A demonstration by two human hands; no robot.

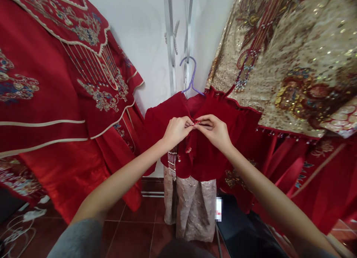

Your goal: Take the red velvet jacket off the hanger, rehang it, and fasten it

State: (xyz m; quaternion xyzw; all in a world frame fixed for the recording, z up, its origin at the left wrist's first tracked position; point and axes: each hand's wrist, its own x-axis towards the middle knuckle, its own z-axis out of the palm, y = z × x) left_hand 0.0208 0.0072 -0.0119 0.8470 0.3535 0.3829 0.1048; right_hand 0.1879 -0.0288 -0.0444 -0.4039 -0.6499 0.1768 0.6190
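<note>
A red velvet jacket [206, 161] hangs from a purple hanger [192, 77] in front of me. My left hand [177, 131] and my right hand [216, 131] meet at its front opening, below the collar. Fingertips of both hands are pinched together on a small red beaded button fastening [196, 122], mostly covered by the fingers. Lower on the front edge sits another beaded fastening [189, 150]. A beaded tassel [172, 163] dangles beneath my left wrist. Under the jacket hangs a pale patterned skirt [193, 209].
An embroidered red garment [92, 113] fills the left side. On the right hangs a gold sequined garment [273, 53] above red cloth. White metal rails [170, 35] stand behind the hanger. White cables [21, 228] lie at lower left on the tiled floor [134, 232].
</note>
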